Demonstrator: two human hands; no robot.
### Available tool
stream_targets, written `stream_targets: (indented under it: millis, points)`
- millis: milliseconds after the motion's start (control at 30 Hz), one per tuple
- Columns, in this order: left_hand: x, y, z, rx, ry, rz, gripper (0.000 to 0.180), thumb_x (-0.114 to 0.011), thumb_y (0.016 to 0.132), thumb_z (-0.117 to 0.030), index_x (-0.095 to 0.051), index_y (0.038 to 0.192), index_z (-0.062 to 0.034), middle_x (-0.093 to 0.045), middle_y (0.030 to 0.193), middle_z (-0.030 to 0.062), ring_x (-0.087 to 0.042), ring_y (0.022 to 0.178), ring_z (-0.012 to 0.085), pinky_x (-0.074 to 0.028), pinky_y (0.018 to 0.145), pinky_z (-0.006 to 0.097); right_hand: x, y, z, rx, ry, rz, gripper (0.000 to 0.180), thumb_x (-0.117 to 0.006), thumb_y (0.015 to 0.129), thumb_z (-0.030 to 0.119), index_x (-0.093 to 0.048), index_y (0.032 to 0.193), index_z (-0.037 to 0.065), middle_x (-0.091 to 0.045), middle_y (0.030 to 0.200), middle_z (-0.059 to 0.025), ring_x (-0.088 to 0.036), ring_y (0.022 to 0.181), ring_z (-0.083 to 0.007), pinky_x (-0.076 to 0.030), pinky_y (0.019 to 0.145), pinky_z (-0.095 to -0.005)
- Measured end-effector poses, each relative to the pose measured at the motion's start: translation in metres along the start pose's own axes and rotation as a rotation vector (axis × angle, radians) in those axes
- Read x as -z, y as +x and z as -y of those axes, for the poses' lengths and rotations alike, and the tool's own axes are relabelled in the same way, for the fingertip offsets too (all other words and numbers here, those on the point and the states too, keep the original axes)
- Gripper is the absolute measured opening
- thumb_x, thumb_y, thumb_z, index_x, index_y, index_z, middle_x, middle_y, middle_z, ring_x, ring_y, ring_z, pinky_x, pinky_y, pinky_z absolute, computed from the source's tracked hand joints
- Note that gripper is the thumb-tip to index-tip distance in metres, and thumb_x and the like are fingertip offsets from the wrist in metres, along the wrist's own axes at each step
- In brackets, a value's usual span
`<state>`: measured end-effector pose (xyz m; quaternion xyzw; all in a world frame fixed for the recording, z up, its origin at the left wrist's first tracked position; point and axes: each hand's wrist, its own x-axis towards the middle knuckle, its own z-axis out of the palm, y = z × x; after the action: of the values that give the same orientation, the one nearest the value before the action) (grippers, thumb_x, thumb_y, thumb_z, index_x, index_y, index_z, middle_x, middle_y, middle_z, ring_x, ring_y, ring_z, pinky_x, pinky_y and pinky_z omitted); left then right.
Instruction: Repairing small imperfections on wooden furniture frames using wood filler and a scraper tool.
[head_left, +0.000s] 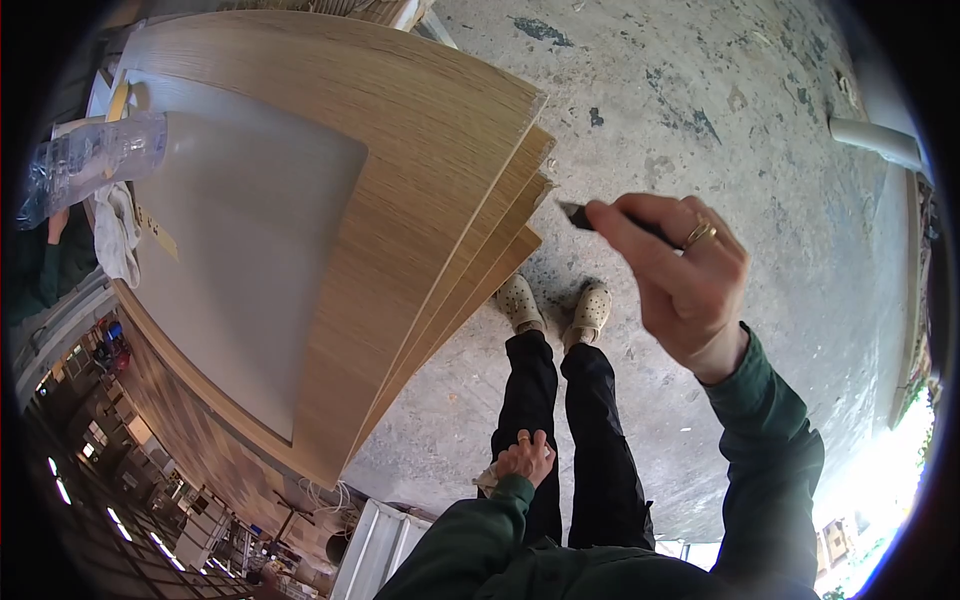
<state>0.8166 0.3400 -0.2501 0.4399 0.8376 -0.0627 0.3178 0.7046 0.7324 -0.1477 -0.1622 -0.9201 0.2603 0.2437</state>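
My right hand [690, 270] is raised over the floor to the right of the panel corners. It grips a dark-handled utility knife [580, 216], whose pointed blade aims left at the panel edges without touching them. Low in front of my thigh, my left hand [526, 458] is curled closed; a small pale thing shows beside it, too little of it to name. To the left stands a stack of wood-grain panels [430, 130], their corners fanned out. The front one has a smooth grey inset [250, 200] with a yellow tape strip [157, 232] on it.
At the far left, clear plastic wrap [95, 160] and a white cloth [117, 235] lie over the panel edge. Another person's hand [58, 226] is beside them. My feet in beige clogs [592, 308] stand close to the stack. A white pipe [875, 140] sticks out at the right.
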Motion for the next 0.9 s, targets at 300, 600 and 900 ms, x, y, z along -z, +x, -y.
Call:
stream_targets:
  millis: [300,600,900]
  points:
    - [0.003,0.001,-0.002,0.011,-0.010,0.024,0.024,-0.062,0.074,-0.027,-0.045,0.083,-0.0120,-0.051,0.074,0.0114,-0.057,0.046,0.0271,-0.045,0.037,0.038,-0.001,0.023,-0.010,0.037,-0.017,0.024,0.035,-0.058,0.066,-0.004,-0.069,0.093,0.016,-0.065,0.079,0.0011,-0.058,0.060,-0.0151,-0.048,0.058,-0.0295]
    - [0.002,0.001,-0.001,0.029,-0.032,0.028,0.023,-0.061,0.074,-0.027,-0.045,0.084,-0.0124,-0.051,0.075,0.0113,-0.057,0.047,0.0284,-0.046,0.038,0.039,0.000,0.019,-0.002,0.111,-0.079,0.073,0.036,-0.061,0.066,-0.005,-0.070,0.096,0.012,-0.063,0.081,-0.0023,-0.054,0.059,-0.0151,-0.043,0.053,-0.0288]
    - [0.001,-0.001,-0.001,0.020,-0.010,0.027,0.025,-0.062,0.074,-0.028,-0.045,0.085,-0.0132,-0.052,0.076,0.0105,-0.057,0.046,0.0268,-0.045,0.038,0.038,-0.002,0.001,0.012,0.057,-0.098,0.170,0.024,-0.061,0.070,-0.002,-0.069,0.088,0.012,-0.063,0.078,0.0000,-0.052,0.057,-0.0119,-0.040,0.049,-0.0268]
